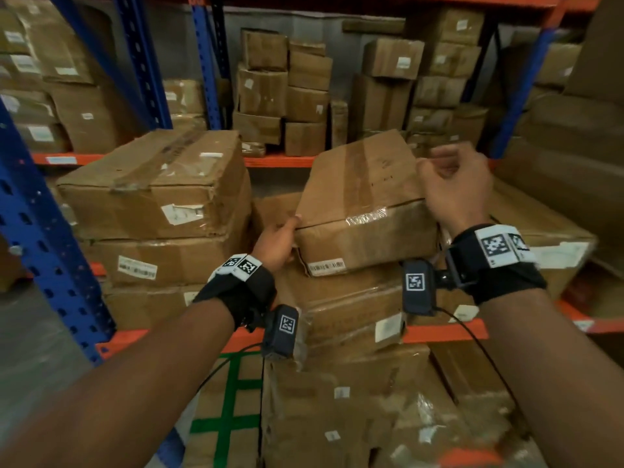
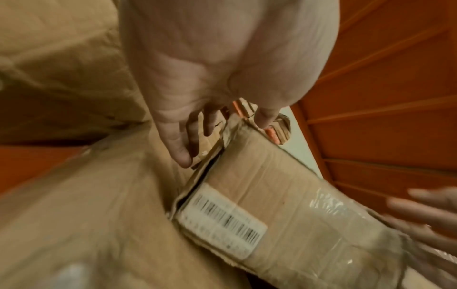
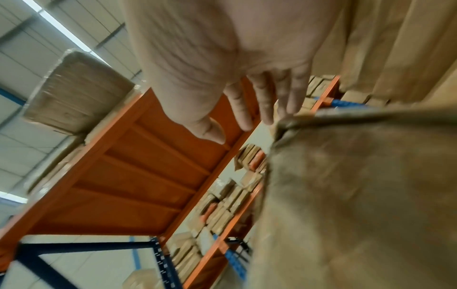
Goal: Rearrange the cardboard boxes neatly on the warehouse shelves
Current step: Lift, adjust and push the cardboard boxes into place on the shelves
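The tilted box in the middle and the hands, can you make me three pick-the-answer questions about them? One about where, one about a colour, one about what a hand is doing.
1. Where does the tilted box sit?
A. On the floor
B. On top of other boxes in the middle stack
C. On the top shelf

2. What colour are the shelf beams?
A. Orange
B. Green
C. White

3. What is the left hand doing?
A. Hanging far from any box
B. Holding a pen
C. Gripping the tilted box's left corner

Answers:
1 B: the head view shows it resting at an angle on the wrapped boxes below.
2 A: the horizontal beams are orange, the uprights blue.
3 C: its thumb lies on the top edge and its fingers along the side, while the right hand hovers at the right side.
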A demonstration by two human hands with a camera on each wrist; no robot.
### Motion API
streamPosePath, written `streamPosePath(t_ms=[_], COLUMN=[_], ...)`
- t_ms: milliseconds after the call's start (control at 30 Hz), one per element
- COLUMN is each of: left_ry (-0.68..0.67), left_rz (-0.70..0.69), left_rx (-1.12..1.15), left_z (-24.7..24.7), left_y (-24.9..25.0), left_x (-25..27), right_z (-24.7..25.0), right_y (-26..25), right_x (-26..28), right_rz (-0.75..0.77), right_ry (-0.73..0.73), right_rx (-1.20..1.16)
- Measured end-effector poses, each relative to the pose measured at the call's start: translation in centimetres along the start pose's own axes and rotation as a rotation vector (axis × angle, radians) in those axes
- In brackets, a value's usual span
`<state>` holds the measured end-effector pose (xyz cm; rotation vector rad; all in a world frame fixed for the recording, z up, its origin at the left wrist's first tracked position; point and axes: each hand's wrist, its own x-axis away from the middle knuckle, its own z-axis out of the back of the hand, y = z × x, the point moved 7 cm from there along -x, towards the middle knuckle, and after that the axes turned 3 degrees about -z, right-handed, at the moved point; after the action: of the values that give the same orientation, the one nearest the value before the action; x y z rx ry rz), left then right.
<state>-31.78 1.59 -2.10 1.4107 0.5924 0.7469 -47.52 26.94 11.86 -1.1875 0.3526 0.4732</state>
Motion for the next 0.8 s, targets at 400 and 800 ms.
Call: streamPosePath(t_ms=[400, 800], left_ry=[0.037, -0.077], left_rz=[0.19, 0.18], left_rx=[0.355, 0.491], left_z=[-3.1, -2.0], left_y=[-1.3, 1.3], left_x=[1.9, 4.1], right_z=[-3.7, -2.4], right_y=[6.3, 3.0], right_x=[-0.5, -1.9], right_rz=[-0.428, -0.441], right_ry=[-0.488, -0.519], right_rx=[-0.178, -0.314])
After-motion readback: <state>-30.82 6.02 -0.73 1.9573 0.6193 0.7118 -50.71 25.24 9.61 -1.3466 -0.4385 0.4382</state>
